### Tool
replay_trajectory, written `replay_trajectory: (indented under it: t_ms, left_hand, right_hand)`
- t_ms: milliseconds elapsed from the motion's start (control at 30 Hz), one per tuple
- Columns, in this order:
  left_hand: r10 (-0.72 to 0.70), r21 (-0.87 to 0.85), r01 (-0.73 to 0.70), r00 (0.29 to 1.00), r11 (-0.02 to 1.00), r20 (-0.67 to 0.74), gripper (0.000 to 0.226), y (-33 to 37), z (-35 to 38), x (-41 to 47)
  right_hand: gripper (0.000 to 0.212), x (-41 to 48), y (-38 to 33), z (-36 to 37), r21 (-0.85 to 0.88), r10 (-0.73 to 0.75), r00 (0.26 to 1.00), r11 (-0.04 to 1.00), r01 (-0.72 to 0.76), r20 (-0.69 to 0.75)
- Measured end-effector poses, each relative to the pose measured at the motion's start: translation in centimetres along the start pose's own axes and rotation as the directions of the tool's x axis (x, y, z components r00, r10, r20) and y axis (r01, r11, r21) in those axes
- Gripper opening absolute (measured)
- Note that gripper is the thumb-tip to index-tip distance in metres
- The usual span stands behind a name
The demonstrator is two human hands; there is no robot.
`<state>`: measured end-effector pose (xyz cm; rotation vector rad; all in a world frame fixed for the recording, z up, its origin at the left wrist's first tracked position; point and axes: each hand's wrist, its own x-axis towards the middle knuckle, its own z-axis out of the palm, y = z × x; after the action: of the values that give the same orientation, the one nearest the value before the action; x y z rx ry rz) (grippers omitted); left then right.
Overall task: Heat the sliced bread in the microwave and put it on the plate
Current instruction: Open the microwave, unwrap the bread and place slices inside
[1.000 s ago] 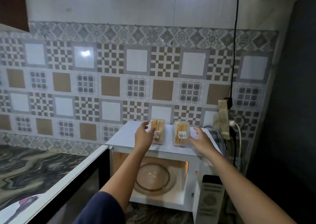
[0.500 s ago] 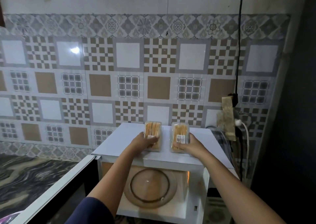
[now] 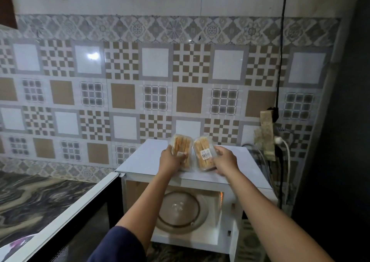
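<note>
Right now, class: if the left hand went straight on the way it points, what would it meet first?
The left hand grips a bread pack; beyond it, probably the tiled wall.

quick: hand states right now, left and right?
left hand: grips the left bread pack.
right hand: grips the right bread pack.

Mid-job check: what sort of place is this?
Most likely a home kitchen: a white microwave with its door open on a marbled countertop, a patterned tile wall behind, and the left hand and right hand gripping bread packs.
</note>
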<state>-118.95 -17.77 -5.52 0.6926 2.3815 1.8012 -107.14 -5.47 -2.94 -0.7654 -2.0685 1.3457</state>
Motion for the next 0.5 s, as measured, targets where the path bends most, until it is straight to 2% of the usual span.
replay_trajectory:
  t_ms: [67,167,233,400,500]
  left_hand:
    - [-0.030,-0.042,0.030,1.000,0.999,0.002,0.038,-0.1,-0.2,-0.4]
    - [-0.022,-0.093,0.025,0.999,0.995,0.028,0.040,-0.2,-0.4,-1.2]
    - [-0.018,-0.112,0.021,0.999,0.993,0.036,0.049,-0.5,-0.6,-1.9]
    - [0.043,-0.148,-0.039,0.999,0.988,0.021,0.050,-0.8,-1.0,-4.0]
    - [0.072,-0.253,-0.059,0.996,0.966,0.045,0.051,-1.2,-1.4,-5.7]
  right_hand:
    - [0.043,-0.6,-0.1,-0.1,0.173,0.093,0.996,0.980,-0.094,0.015]
    - [0.037,-1.7,0.5,-0.5,0.304,0.116,0.993,0.945,-0.122,0.036]
    - [0.040,-2.7,1.0,-0.6,0.376,0.130,0.990,0.915,-0.143,0.059]
    - [0.042,-4.7,1.9,-0.7,0.502,0.140,0.989,0.852,-0.149,0.056]
    - [0.043,-6.2,2.6,-1.0,0.513,0.098,0.994,0.852,-0.107,0.045]
